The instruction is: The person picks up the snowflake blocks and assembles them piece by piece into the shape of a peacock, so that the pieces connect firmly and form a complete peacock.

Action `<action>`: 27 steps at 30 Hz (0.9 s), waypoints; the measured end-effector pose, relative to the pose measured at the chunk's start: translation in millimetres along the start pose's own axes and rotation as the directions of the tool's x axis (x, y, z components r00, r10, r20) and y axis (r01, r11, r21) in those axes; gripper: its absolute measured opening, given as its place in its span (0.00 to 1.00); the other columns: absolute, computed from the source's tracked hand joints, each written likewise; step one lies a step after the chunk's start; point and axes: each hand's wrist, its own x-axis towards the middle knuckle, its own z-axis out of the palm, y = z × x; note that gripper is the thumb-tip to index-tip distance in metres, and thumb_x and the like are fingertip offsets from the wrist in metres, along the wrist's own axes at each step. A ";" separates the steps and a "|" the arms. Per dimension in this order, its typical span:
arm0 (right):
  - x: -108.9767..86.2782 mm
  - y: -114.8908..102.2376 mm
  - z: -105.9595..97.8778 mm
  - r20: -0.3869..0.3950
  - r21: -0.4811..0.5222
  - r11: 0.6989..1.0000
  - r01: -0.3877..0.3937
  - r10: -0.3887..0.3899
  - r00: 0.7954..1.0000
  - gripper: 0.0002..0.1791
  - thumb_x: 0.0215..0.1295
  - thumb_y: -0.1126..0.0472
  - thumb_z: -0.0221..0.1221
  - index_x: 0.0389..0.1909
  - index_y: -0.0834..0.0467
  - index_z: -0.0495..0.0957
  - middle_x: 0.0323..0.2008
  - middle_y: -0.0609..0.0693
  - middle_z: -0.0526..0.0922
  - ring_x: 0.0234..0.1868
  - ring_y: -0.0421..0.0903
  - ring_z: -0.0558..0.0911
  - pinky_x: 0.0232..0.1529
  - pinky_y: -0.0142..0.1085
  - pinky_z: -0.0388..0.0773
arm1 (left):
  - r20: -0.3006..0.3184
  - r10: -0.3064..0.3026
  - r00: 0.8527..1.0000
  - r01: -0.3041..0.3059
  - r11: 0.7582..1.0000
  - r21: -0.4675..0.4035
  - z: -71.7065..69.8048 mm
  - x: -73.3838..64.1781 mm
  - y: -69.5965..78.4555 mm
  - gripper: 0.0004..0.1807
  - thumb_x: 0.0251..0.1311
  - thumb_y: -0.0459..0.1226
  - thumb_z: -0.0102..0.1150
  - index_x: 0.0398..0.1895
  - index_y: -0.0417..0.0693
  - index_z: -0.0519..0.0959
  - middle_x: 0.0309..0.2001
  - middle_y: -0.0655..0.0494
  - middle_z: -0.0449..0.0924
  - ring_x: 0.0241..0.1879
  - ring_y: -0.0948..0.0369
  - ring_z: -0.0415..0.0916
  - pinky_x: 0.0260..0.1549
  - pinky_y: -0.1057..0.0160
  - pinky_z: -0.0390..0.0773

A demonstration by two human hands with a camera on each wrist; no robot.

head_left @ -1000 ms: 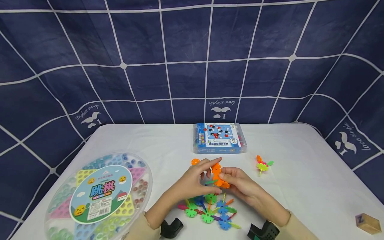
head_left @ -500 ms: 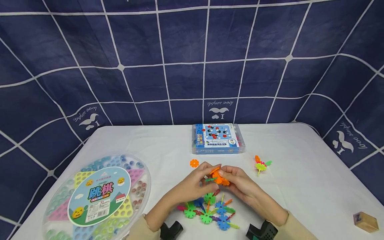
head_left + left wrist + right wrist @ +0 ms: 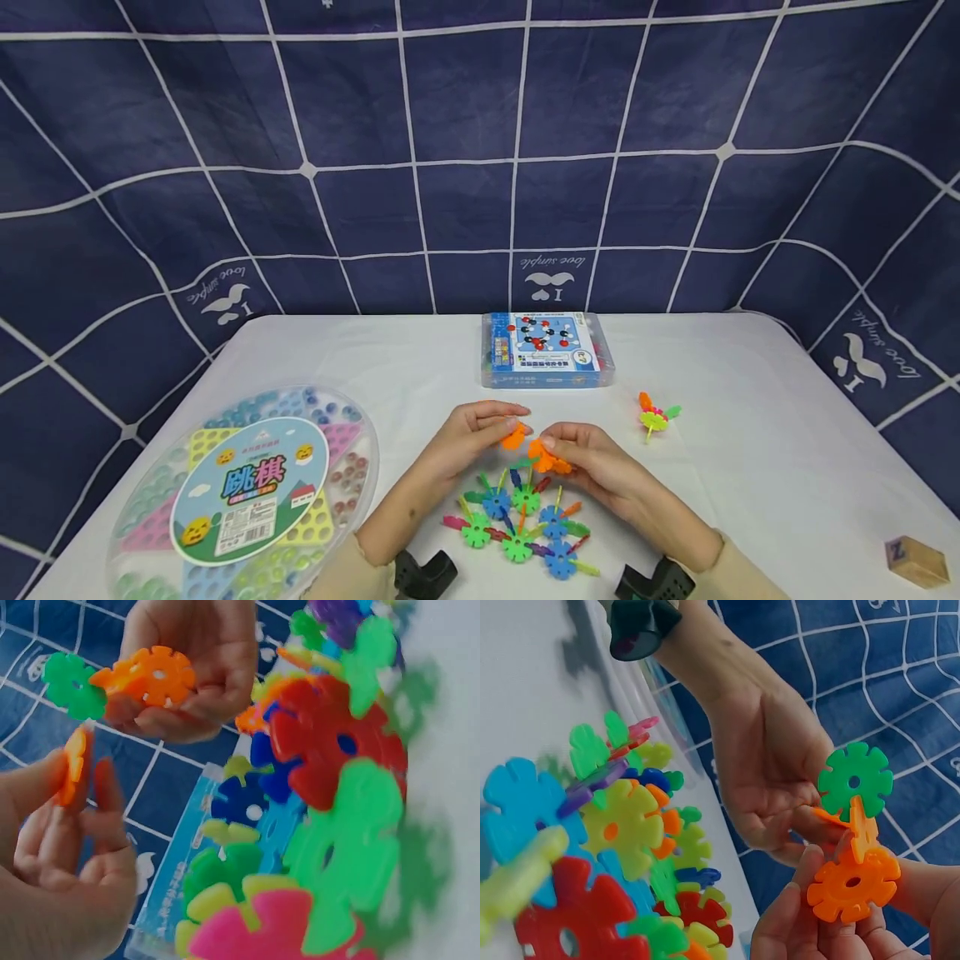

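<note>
My left hand [image 3: 468, 437] pinches a single orange snowflake disc [image 3: 513, 436] between thumb and fingers; the disc shows edge-on in the left wrist view. Close beside it, my right hand [image 3: 600, 457] grips a small joined piece of orange snowflake discs [image 3: 853, 883], with a green disc [image 3: 855, 780] slotted on at its end. The two held pieces are near each other; the left wrist view shows a narrow gap. Below both hands, a larger build of linked snowflake discs [image 3: 517, 547] in blue, green, red and other colours stands on the white table.
A flower-like snowflake piece [image 3: 655, 418] sits to the right. Behind the hands lies a clear box [image 3: 547, 379] with a molecule-model picture. A round Chinese checkers set [image 3: 251, 487] occupies the left side, and a wooden block [image 3: 918, 561] the right edge.
My left hand has drawn back from the right hand's piece and now holds an orange disc. The loose orange disc behind the left hand is no longer visible on the table.
</note>
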 end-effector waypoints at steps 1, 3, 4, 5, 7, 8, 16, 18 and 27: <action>-0.7 0.1 0.7 0.004 0.003 1.000 -0.009 0.009 1.000 0.06 0.68 0.63 0.53 0.37 0.61 0.76 0.31 0.48 0.79 0.34 0.42 0.77 0.44 0.37 0.77 | -0.021 -0.007 1.000 0.007 1.000 -0.025 0.8 0.9 -0.7 0.14 0.63 0.35 0.57 0.48 0.36 0.79 0.38 0.50 0.83 0.30 0.64 0.71 0.32 0.68 0.68; -1.9 0.2 2.6 0.005 0.012 0.999 -0.029 0.029 1.000 0.06 0.68 0.62 0.53 0.36 0.60 0.76 0.31 0.47 0.78 0.34 0.42 0.77 0.44 0.37 0.77 | -0.031 -0.018 0.999 0.015 0.995 -0.100 4.1 2.2 -1.7 0.14 0.63 0.36 0.57 0.49 0.38 0.78 0.39 0.52 0.83 0.29 0.64 0.70 0.30 0.69 0.67; -2.4 0.1 3.6 0.007 0.019 0.999 -0.035 0.035 0.999 0.06 0.68 0.62 0.53 0.36 0.60 0.76 0.31 0.47 0.78 0.34 0.42 0.76 0.44 0.37 0.77 | -0.027 -0.018 0.999 0.014 0.990 -0.137 6.2 2.6 -2.1 0.13 0.63 0.36 0.57 0.48 0.38 0.78 0.39 0.52 0.83 0.29 0.64 0.70 0.30 0.69 0.66; -2.7 0.2 4.6 0.010 0.026 0.999 -0.040 0.039 0.999 0.06 0.68 0.62 0.53 0.36 0.60 0.76 0.31 0.46 0.78 0.34 0.42 0.76 0.45 0.38 0.76 | -0.023 -0.018 1.000 0.014 0.985 -0.174 8.3 2.6 -2.3 0.12 0.63 0.37 0.57 0.46 0.38 0.79 0.39 0.53 0.83 0.30 0.64 0.71 0.30 0.69 0.67; -2.7 0.2 6.9 0.020 0.044 0.998 -0.041 0.040 0.999 0.06 0.68 0.62 0.53 0.36 0.59 0.76 0.31 0.46 0.77 0.34 0.41 0.75 0.45 0.38 0.75 | -0.011 -0.009 1.000 0.006 0.971 -0.238 11.5 2.2 -3.3 0.11 0.64 0.37 0.56 0.43 0.39 0.79 0.38 0.54 0.83 0.32 0.64 0.74 0.31 0.69 0.69; -2.6 0.2 8.0 0.023 0.053 0.998 -0.040 0.039 0.999 0.06 0.68 0.62 0.53 0.36 0.59 0.76 0.31 0.46 0.77 0.34 0.41 0.75 0.45 0.38 0.75 | -0.008 -0.002 1.000 0.000 0.965 -0.263 12.4 1.7 -3.6 0.09 0.64 0.36 0.56 0.42 0.40 0.80 0.37 0.55 0.83 0.33 0.63 0.74 0.32 0.69 0.69; -1.5 0.0 13.8 -0.010 0.096 0.993 -0.064 0.065 0.998 0.07 0.68 0.61 0.54 0.38 0.62 0.74 0.34 0.50 0.76 0.35 0.42 0.74 0.46 0.36 0.75 | -0.037 0.023 0.999 -0.034 0.934 -0.354 13.8 -2.7 -4.9 0.12 0.65 0.32 0.53 0.30 0.53 0.84 0.37 0.57 0.78 0.31 0.63 0.68 0.28 0.73 0.70; -2.0 0.7 14.0 -0.006 0.098 0.994 -0.056 0.056 0.998 0.07 0.68 0.61 0.54 0.38 0.63 0.74 0.35 0.50 0.76 0.35 0.42 0.74 0.46 0.35 0.75 | -0.033 0.029 0.999 -0.040 0.920 -0.389 15.7 -3.3 -5.9 0.13 0.66 0.31 0.52 0.30 0.54 0.84 0.37 0.57 0.78 0.30 0.63 0.68 0.28 0.73 0.70; -7.2 4.1 24.6 -0.028 0.227 0.974 -0.022 0.029 0.999 0.07 0.71 0.65 0.47 0.40 0.65 0.72 0.38 0.51 0.74 0.39 0.43 0.73 0.46 0.32 0.73 | 0.028 0.092 0.995 -0.072 0.906 -0.417 18.3 -2.4 -13.9 0.13 0.66 0.33 0.52 0.30 0.56 0.85 0.34 0.60 0.80 0.28 0.65 0.67 0.28 0.72 0.68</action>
